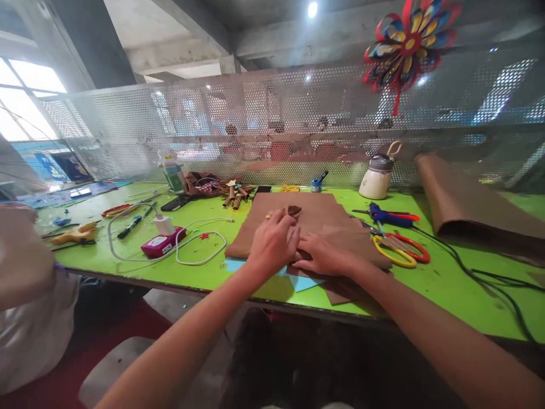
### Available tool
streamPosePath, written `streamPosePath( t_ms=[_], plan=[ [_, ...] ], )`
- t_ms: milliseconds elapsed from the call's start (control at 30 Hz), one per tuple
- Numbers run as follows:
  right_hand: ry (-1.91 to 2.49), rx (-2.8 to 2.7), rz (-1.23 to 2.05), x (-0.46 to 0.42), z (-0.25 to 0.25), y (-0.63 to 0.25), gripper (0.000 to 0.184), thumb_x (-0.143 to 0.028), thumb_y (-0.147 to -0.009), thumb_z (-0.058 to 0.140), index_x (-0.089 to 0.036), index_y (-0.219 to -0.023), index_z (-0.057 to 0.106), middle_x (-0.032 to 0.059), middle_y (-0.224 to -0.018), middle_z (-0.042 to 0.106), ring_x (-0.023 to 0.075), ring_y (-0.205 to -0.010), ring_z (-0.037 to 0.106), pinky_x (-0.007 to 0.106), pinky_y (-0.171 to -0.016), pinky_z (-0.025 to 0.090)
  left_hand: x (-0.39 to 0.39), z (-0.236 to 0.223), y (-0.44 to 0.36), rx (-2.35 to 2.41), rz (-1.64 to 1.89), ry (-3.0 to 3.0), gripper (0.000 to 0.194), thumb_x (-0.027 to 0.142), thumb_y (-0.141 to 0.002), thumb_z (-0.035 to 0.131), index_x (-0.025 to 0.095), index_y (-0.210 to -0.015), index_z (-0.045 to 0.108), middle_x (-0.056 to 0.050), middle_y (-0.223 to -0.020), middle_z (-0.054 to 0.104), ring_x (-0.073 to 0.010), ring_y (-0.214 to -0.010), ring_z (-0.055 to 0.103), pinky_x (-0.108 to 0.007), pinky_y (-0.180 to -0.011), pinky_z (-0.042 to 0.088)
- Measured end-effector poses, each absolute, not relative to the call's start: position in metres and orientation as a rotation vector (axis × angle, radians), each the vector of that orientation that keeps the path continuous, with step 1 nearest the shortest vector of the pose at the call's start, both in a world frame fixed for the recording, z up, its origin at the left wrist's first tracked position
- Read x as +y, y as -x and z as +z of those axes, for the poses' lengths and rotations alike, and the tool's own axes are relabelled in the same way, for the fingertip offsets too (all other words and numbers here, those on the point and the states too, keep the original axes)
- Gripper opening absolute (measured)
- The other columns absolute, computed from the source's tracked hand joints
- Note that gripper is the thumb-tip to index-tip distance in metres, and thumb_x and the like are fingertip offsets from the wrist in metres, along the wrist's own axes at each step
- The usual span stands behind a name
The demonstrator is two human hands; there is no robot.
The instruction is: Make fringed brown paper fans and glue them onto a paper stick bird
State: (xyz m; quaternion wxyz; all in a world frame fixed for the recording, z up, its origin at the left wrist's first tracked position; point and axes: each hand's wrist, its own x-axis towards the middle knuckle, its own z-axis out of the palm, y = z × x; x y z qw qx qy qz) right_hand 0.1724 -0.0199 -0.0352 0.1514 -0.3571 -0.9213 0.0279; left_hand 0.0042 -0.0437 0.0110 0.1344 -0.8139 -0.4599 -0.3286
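Note:
A folded sheet of brown paper (317,213) lies in front of me on the green table. My left hand (272,241) rests on it with bent fingers closed at a small pleated brown paper fan (293,211); its lower part is hidden behind the fingertips. Beside it, my right hand (321,254) lies low on the brown paper, fingers stretched toward the left hand and thumb apart. Light blue paper (304,283) and a brown paper scrap (340,291) stick out from under the near edge.
Scissors with red and yellow handles (395,259) and a blue glue gun (385,215) lie right, near rolled brown paper (472,207) and a white flask (376,179). At left are a magenta power adapter (159,245), a white cable (200,262) and another person's arm (23,255).

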Motion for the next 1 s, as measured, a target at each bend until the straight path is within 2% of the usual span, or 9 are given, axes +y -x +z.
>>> streamPosePath(
  t_ms=[133,267,433,700,767,867,1000],
  plan=[
    [1.057,-2.655,0.061,-0.023,-0.033,-0.172,0.038,-0.046,-0.081,0.052,-0.017,-0.103,0.062,0.0118,-0.1,0.061,0.0252,-0.093,0.053,0.037,-0.081,0.039,-0.027,-0.005,0.01,-1.587,-0.786,2.159,0.029,0.035,-0.084,0.045,0.017,-0.106,0.052,-0.013,-0.107,0.052,-0.0269,-0.105,0.046,-0.038,-0.089,0.035],
    [1.059,-2.65,0.066,-0.026,-0.033,-0.17,0.039,-0.045,-0.082,0.051,-0.017,-0.107,0.061,0.0126,-0.104,0.06,0.0254,-0.098,0.051,0.037,-0.083,0.039,-0.007,-0.02,0.027,-1.822,-0.586,2.177,0.036,0.041,-0.082,0.047,0.014,-0.104,0.05,-0.014,-0.101,0.057,-0.0277,-0.097,0.053,-0.037,-0.082,0.038],
    [1.045,-2.651,0.116,-0.025,-0.035,-0.17,0.042,-0.046,-0.081,0.051,-0.016,-0.11,0.06,0.0125,-0.106,0.059,0.0255,-0.101,0.049,0.038,-0.087,0.038,-0.004,-0.033,0.034,-1.882,-0.543,2.288,0.027,0.032,-0.087,0.038,0.012,-0.099,0.053,-0.016,-0.09,0.062,-0.0253,-0.088,0.059,-0.033,-0.076,0.039],
    [1.057,-2.657,0.241,-0.026,-0.03,-0.175,0.054,-0.055,-0.081,0.046,-0.017,-0.118,0.056,0.0131,-0.111,0.057,0.025,-0.103,0.05,0.038,-0.09,0.039,0.016,-0.017,0.084,-2.178,-0.748,2.151,0.035,0.035,-0.089,0.033,0.015,-0.101,0.059,-0.013,-0.093,0.066,-0.0211,-0.083,0.06,-0.028,-0.067,0.04],
    [1.067,-2.662,0.23,-0.027,-0.03,-0.175,0.054,-0.055,-0.081,0.046,-0.016,-0.117,0.057,0.0132,-0.11,0.057,0.0258,-0.102,0.051,0.039,-0.089,0.04,0.02,-0.012,0.108,-2.253,-0.729,2.08,0.037,0.035,-0.088,0.033,0.014,-0.102,0.059,-0.011,-0.087,0.067,-0.0203,-0.078,0.06,-0.027,-0.063,0.04],
    [1.063,-2.659,0.221,-0.026,-0.03,-0.173,0.053,-0.054,-0.081,0.046,-0.015,-0.116,0.057,0.013,-0.108,0.058,0.026,-0.101,0.051,0.039,-0.088,0.04,0.023,-0.006,0.143,-2.361,-0.669,2.007,0.037,0.034,-0.085,0.036,0.012,-0.099,0.062,-0.009,-0.076,0.067,-0.0186,-0.068,0.059,-0.026,-0.057,0.038],
    [1.047,-2.661,0.211,-0.024,-0.031,-0.172,0.049,-0.052,-0.081,0.048,-0.016,-0.112,0.059,0.0128,-0.106,0.059,0.0256,-0.1,0.051,0.038,-0.087,0.041,0.02,-0.007,0.169,-2.425,-0.563,1.986,0.034,0.036,-0.08,0.045,0.011,-0.075,0.068,-0.009,-0.063,0.063,-0.019,-0.06,0.058,-0.027,-0.054,0.037]
  ],
)
